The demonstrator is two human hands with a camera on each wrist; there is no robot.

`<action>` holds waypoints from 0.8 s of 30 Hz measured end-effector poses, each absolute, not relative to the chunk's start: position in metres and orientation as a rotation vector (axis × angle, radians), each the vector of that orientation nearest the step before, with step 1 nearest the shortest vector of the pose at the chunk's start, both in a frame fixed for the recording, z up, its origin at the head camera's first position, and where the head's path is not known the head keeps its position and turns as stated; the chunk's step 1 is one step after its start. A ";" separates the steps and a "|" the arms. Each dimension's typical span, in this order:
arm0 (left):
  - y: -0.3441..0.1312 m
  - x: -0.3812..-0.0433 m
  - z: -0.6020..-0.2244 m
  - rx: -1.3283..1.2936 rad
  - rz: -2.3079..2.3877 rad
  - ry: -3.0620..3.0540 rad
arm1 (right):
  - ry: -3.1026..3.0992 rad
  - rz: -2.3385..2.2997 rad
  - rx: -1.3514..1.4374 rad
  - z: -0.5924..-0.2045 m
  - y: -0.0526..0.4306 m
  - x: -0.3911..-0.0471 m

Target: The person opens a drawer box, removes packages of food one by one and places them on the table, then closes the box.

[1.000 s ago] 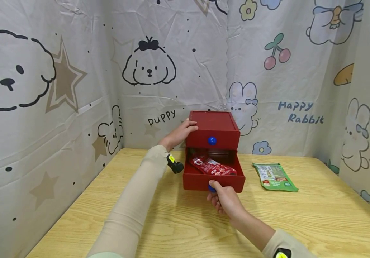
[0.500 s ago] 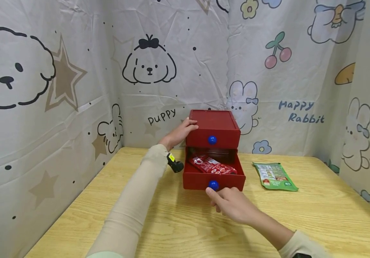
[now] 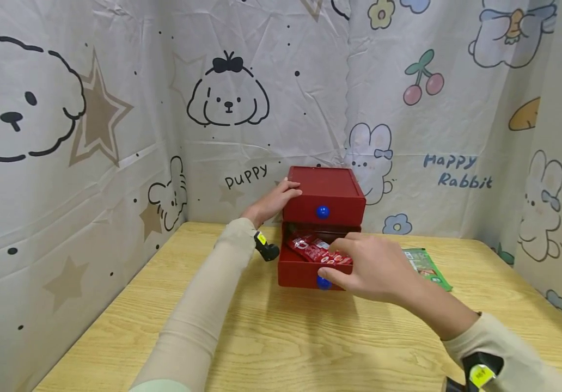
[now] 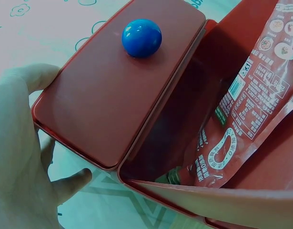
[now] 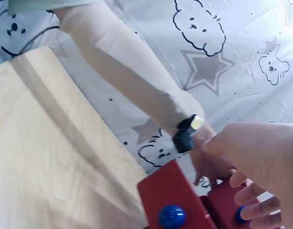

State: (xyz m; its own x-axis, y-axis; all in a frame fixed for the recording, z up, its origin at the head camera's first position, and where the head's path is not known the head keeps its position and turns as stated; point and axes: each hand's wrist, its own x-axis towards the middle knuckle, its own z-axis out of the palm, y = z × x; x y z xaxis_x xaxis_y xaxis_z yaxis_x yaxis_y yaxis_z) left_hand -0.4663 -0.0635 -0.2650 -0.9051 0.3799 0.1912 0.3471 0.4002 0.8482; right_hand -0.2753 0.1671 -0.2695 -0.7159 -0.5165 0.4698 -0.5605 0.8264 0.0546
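Observation:
A red two-drawer box [image 3: 327,182] with blue knobs [image 3: 323,212] stands at the back of the table, its lower drawer [image 3: 297,275] pulled out. Inside that drawer lies a red squeeze pouch [image 3: 307,247]; its green cap [image 4: 174,175] shows in the left wrist view. My left hand [image 3: 271,204] rests against the box's upper left side, fingers reaching onto the top edge. Over the drawer's front right part hovers my right hand [image 3: 376,267], thumb and fingers spread apart and nothing between them. It hides the drawer's right corner and overlaps part of the pouch.
On the table [image 3: 261,348] to the right of the box lies a green packet [image 3: 430,267], partly covered by my right hand. Printed cloth curtains [image 3: 242,147] close in the back and both sides.
My right hand has let go of the lower drawer's knob, then risen over the drawer front with its fingers opening. The left hand, box and pouch have stayed in place.

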 end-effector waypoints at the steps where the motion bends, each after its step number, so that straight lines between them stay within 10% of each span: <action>1: -0.063 -0.466 -0.265 0.670 1.559 2.601 | -2.543 0.103 0.797 -0.267 0.167 -0.278; 24: -0.064 -0.470 -0.267 0.680 1.577 2.593 | -3.088 0.081 0.824 -0.254 0.145 -0.360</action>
